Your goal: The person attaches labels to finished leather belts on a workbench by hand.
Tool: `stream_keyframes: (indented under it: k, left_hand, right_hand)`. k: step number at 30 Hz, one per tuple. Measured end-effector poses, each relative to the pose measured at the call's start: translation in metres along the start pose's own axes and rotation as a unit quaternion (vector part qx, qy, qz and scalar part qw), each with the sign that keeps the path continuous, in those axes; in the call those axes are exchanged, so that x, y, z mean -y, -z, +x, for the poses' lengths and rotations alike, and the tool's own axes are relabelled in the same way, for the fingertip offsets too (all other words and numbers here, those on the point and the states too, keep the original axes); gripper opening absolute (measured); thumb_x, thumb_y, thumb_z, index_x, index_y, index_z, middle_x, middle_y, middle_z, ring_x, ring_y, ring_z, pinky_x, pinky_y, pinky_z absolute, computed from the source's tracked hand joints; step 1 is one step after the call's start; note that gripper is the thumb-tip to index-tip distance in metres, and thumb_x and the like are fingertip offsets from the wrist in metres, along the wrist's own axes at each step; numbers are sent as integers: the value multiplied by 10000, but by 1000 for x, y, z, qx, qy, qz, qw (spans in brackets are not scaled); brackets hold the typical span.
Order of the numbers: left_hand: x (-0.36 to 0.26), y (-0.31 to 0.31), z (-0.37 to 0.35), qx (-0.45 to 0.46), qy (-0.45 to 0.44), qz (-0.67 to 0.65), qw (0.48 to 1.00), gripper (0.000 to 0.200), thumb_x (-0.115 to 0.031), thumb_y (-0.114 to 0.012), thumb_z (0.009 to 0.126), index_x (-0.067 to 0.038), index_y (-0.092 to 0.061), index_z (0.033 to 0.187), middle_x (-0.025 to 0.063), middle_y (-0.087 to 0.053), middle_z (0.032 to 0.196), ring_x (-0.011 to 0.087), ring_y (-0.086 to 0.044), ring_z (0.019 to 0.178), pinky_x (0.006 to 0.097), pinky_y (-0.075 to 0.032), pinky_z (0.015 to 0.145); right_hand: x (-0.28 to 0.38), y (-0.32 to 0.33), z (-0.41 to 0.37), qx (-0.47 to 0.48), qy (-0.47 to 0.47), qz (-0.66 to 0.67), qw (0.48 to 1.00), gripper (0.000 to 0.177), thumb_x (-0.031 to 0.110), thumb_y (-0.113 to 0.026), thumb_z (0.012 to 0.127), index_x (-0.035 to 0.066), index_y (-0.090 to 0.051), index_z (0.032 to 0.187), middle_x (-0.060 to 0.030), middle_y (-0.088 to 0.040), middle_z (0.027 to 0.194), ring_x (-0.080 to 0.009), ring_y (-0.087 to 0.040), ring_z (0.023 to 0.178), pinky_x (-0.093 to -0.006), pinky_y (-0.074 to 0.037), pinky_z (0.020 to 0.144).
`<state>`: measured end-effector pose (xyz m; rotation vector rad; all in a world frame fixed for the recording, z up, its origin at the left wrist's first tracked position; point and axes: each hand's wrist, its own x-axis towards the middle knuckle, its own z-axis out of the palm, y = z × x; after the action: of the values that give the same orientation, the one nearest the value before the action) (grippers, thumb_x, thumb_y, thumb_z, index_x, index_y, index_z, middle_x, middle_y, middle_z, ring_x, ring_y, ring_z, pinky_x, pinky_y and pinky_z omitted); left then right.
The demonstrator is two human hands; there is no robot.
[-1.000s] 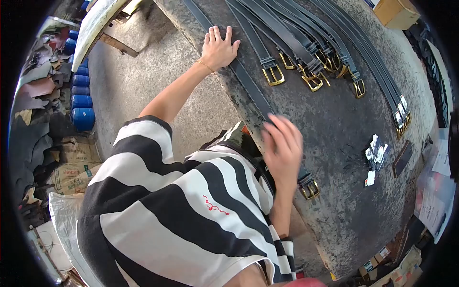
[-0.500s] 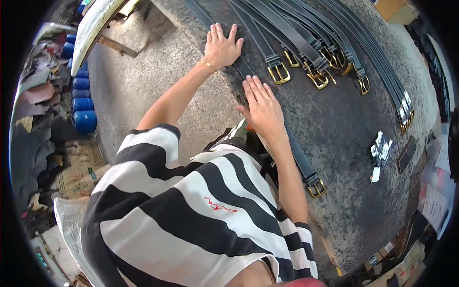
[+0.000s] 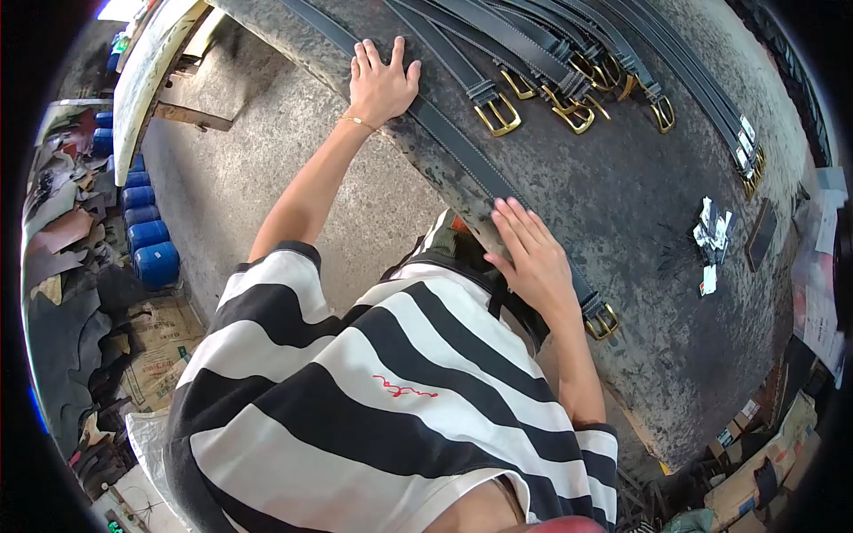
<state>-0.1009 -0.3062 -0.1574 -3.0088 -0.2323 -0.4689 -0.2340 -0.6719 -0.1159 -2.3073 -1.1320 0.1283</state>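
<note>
A dark belt with pale stitching [image 3: 462,151] lies stretched along the near edge of the table. Its gold buckle [image 3: 601,322] rests at the lower right end. My left hand [image 3: 382,86] lies flat across the upper part of this belt, fingers spread. Farther down, my right hand [image 3: 536,258] rests over the belt near its buckle end, palm down with the fingers extended. Beyond them, a pile of dark belts with gold buckles [image 3: 533,44] lies on the table, one buckle [image 3: 498,115] nearest my hands.
On the dark tabletop [image 3: 640,391], tagged belts [image 3: 702,98] lie in a row at the right. Small white tags [image 3: 713,233] and a dark block [image 3: 761,234] are nearby. Blue rolls [image 3: 156,265] and leather scraps [image 3: 67,329] are at the left.
My right hand has slid along the belt toward its buckle, leaving more strap showing between my hands. My left hand still lies on the belt. The whole view has shifted a little.
</note>
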Motion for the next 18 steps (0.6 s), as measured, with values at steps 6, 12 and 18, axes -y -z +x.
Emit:
stream_keyframes:
  k: [6, 12, 18]
  left_hand:
    - [2, -5, 1, -8, 2, -38, 999, 667, -536, -401, 1031, -121, -400, 1554, 462, -315, 1504, 598, -284, 1440, 607, -250, 1199]
    - [5, -6, 2, 9, 10, -37, 999, 682, -553, -383, 1031, -133, -384, 1568, 455, -304, 1519, 596, -254, 1457, 611, -240, 1202]
    - [3, -2, 3, 26, 20, -42, 999, 677, -560, -370, 1038, -150, -362, 1577, 449, -293, 1530, 586, -237, 1472, 597, -228, 1212]
  right_hand:
    - [10, 14, -44, 14, -73, -8, 997, 718, 278, -783, 856, 28, -501, 1467, -113, -468, 1571, -286, -432, 1460, -441, -376, 1193]
    - [17, 18, -58, 43, -98, -43, 993, 728, 242, -765, 861, 20, -462, 1485, -116, -418, 1602, -271, -387, 1488, -429, -348, 1208]
    - [56, 34, -103, 113, -254, -110, 954, 762, 209, -736, 884, 6, -387, 1530, -139, -343, 1641, -286, -309, 1528, -459, -286, 1228]
